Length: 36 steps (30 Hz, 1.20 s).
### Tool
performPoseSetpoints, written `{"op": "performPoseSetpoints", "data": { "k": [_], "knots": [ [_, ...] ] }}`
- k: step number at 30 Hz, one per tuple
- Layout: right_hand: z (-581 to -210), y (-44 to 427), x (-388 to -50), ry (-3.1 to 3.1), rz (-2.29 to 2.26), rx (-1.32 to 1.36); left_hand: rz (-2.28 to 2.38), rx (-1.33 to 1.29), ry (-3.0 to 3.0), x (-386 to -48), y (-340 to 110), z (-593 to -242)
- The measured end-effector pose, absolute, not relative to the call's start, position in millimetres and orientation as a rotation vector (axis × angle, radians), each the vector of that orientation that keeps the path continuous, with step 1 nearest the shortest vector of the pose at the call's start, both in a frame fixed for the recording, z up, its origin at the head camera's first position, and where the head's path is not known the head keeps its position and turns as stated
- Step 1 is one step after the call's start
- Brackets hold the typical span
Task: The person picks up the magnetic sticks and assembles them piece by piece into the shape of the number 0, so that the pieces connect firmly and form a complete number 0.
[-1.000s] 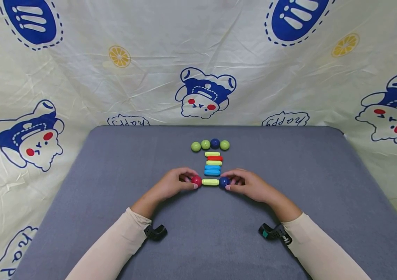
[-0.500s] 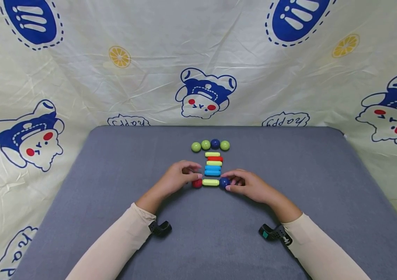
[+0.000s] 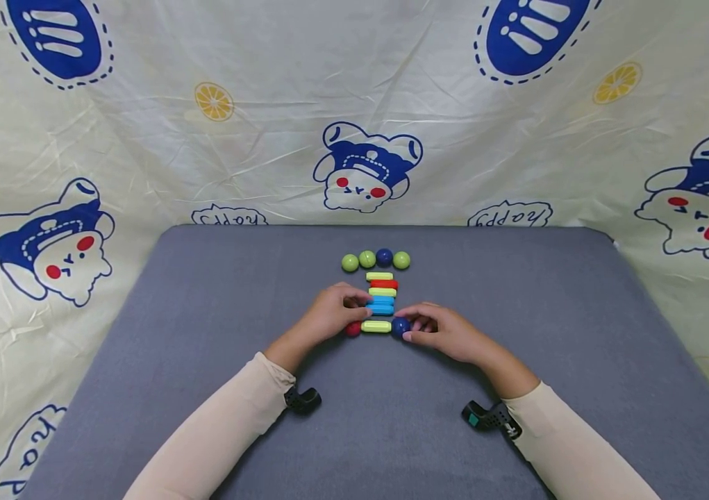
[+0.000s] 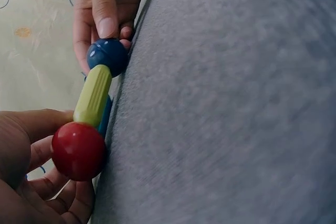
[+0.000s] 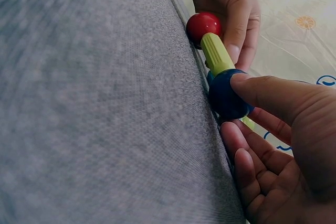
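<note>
My right hand (image 3: 444, 332) pinches a dark blue ball (image 5: 228, 95) between thumb and fingers. That ball sits at the right end of a yellow-green ridged rod (image 3: 376, 326), and a red ball (image 4: 79, 151) sits at its left end. My left hand (image 3: 331, 312) is just beyond the red ball, off it. Its thumb and forefinger stand apart at the left ends of two light blue rods (image 3: 382, 310); the fingertips partly cover these ends, and a grip on them is not plain.
Past the blue rods lie a yellow-green rod (image 3: 382, 292), a red rod (image 3: 384, 284) and another yellow-green rod (image 3: 379, 276). A row of green balls (image 3: 350, 262) and one dark blue ball (image 3: 384, 257) lies farther back on the grey table (image 3: 235, 278).
My left hand has let go of the red ball and moved forward and right to the light blue rods. My right hand stays on the dark blue ball.
</note>
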State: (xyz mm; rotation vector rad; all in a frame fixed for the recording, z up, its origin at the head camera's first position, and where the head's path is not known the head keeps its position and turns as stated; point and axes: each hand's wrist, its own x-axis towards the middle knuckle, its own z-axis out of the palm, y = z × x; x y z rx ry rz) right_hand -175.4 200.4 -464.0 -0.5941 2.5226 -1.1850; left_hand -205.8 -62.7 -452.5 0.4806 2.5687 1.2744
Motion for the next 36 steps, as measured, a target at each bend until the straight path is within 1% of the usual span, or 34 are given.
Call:
{"op": "performPoseSetpoints", "data": {
  "k": [8, 16, 24, 36],
  "knots": [
    [-463.8, 200.6, -174.5, 2.514, -1.205, -0.594, 1.208, 0.499, 2.631, -202.1, -55.3, -453.4],
    [-464.4, 200.8, -173.6, 2.509, -1.222, -0.593, 1.191, 0.437, 2.666, -200.3, -50.4, -452.8],
    [-462.9, 200.4, -172.9, 2.518, -1.201, -0.566, 1.193, 0.437, 2.664, -202.2, -47.2, -455.1],
    [-462.2, 199.8, -173.3, 2.51, -1.211, -0.569, 1.177, 0.448, 2.702, -200.2, -54.2, -449.8]
  ]
}}
